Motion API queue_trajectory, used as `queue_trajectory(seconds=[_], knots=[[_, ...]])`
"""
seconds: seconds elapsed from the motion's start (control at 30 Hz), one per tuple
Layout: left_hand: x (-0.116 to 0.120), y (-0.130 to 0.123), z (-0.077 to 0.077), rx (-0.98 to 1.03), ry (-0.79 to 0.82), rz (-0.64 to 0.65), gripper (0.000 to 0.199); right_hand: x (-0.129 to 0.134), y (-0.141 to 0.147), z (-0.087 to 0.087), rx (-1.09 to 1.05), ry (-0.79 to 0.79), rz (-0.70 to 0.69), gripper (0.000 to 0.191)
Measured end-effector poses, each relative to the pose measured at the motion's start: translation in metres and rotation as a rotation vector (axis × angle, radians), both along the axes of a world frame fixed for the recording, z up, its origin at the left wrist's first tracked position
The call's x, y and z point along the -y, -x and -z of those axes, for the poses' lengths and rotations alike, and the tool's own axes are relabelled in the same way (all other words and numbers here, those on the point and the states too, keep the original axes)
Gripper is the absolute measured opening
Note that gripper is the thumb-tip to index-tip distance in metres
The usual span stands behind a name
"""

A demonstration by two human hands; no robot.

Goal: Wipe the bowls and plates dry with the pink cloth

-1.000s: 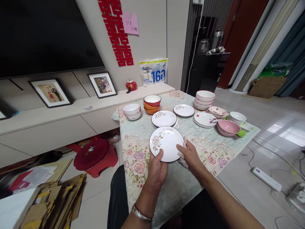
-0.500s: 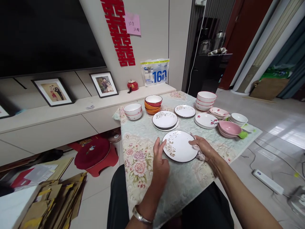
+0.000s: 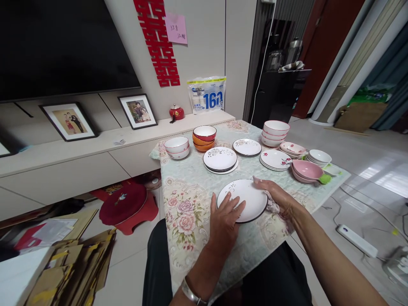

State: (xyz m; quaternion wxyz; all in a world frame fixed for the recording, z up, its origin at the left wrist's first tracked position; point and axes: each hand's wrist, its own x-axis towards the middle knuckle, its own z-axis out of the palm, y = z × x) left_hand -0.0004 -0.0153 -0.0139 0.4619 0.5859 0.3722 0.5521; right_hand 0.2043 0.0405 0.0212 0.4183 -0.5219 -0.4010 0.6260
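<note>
A white dinner plate (image 3: 251, 199) with a dark rim and a floral print is held a little above the near part of the table. My right hand (image 3: 276, 195) grips its right edge, with a pale pinkish cloth (image 3: 272, 205) bunched between the fingers and the rim. My left hand (image 3: 225, 219) lies over the plate's left side, fingers spread and covering much of the print. Just beyond are a stack of similar plates (image 3: 220, 159) and another small stack of plates (image 3: 247, 147).
On the floral tablecloth (image 3: 186, 204) stand white bowls (image 3: 177, 146), orange and red bowls (image 3: 204, 138), pink-rimmed bowls (image 3: 276, 132), flower plates (image 3: 276, 159), pink dishes (image 3: 307, 169) and small white dishes (image 3: 319, 157). A red stool (image 3: 127, 208) and flattened cardboard (image 3: 73, 267) are at left.
My left hand has moved right from the plate's left edge onto its face, fingers spreading. The plate has shifted slightly nearer, and my right hand still grips its edge.
</note>
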Motion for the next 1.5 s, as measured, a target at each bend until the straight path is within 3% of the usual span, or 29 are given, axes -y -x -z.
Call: queue_trajectory(seconds=[0.17,0.3,0.37,0.47,0.6,0.7,0.77,0.9,1.03,1.17,1.23,1.37,1.5], knots=[[0.004,-0.003,-0.005,0.126,0.124,-0.102,0.034,-0.002,0.01,-0.011,-0.073,0.026,0.073,0.053],[0.003,-0.002,-0.004,0.299,0.398,-0.207,0.017,-0.009,0.02,-0.009,-0.029,-0.171,0.135,0.038],[0.0,-0.002,-0.004,0.553,0.471,-0.239,0.028,-0.013,0.024,-0.003,0.059,-0.291,0.138,0.033],[-0.006,-0.003,-0.007,0.768,0.573,-0.161,0.042,-0.019,0.031,0.009,0.318,-0.433,0.16,0.034],[-0.009,-0.002,-0.007,0.8,0.664,-0.099,0.051,-0.025,0.042,0.024,0.822,-0.672,0.133,0.035],[-0.009,0.0,-0.004,0.812,0.653,-0.086,0.06,-0.03,0.053,0.028,1.117,-0.718,0.059,0.032],[-0.01,0.001,-0.002,0.821,0.635,-0.075,0.067,-0.033,0.062,0.027,1.203,-0.706,0.015,0.032],[-0.012,0.004,0.002,0.833,0.626,-0.07,0.075,-0.033,0.079,0.022,1.205,-0.733,-0.097,0.03],[-0.014,0.005,0.001,0.841,0.602,-0.065,0.078,-0.016,0.088,0.02,1.152,-0.853,-0.265,0.032],[-0.013,0.006,-0.002,0.855,0.575,-0.029,0.08,0.003,0.077,0.025,1.004,-1.028,-0.417,0.035],[-0.012,0.005,-0.003,0.852,0.583,-0.03,0.08,0.004,0.067,0.028,0.964,-1.093,-0.412,0.035],[-0.012,0.003,-0.006,0.849,0.614,-0.065,0.083,-0.015,0.055,0.032,1.094,-0.999,-0.23,0.034],[-0.011,0.003,-0.006,0.827,0.629,-0.075,0.083,-0.04,0.07,0.028,1.222,-0.796,-0.209,0.033]])
